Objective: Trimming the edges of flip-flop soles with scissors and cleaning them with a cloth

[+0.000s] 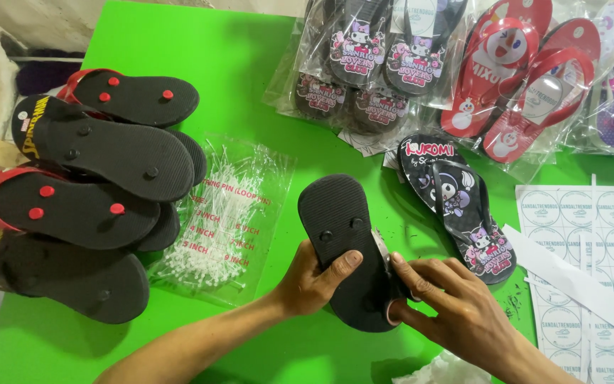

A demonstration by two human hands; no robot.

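While the left hand [314,281] grips a black flip-flop [346,249] sole-up above the green worktop [250,71], the right hand [449,306] fingers pinch its edge; fastening seems underway, needing steady alignment.

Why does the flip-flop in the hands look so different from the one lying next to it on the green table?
The held flip-flop is turned sole-up, so it shows plain black with round strap plugs; the lying flip-flop is face-up, showing cartoon pictures and its black strap. The held one is gripped by the left hand and right hand, which holds a metal tool against it; the lying one rests untouched on the table. Both look alike in size and shape.
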